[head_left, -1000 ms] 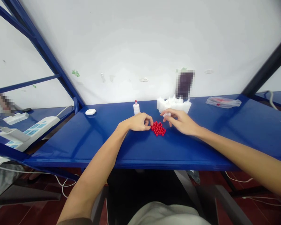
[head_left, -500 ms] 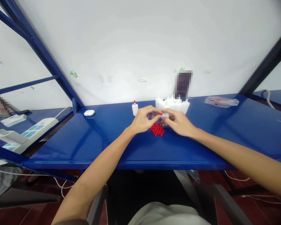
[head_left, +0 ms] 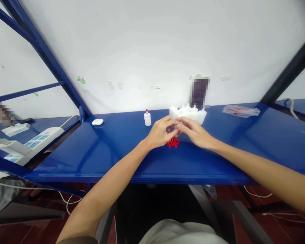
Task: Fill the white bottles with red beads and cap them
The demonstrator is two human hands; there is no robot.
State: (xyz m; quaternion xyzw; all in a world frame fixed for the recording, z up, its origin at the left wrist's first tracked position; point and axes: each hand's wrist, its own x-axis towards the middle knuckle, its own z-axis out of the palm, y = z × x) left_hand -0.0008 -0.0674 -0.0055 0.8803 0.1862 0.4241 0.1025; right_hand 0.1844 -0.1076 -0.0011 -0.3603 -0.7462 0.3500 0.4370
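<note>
My left hand (head_left: 162, 133) and my right hand (head_left: 196, 134) meet above the table, both closed. Between the fingers of the right one is a small white plastic dropper bottle (head_left: 179, 125), mostly covered and held on its side. My left fingertips pinch at the bottle's nozzle end; the red cap seen there a moment ago is now hidden by them. Just below my hands lies a cluster of small red caps (head_left: 173, 142), partly covered by the left hand. To the left, an upright white bottle with a red tip (head_left: 147, 118) stands on the table.
Behind my hands is a pile of white bottles (head_left: 200, 116). A clear plastic bag (head_left: 241, 110) with something red inside lies at the back right. A white earbud case (head_left: 97, 122) is on the blue table (head_left: 104, 159). White power strips (head_left: 38, 141) sit at the left.
My left hand has shifted slightly right and closer to my right hand. Its fingers now cover the red cap, and less of the held bottle shows.
</note>
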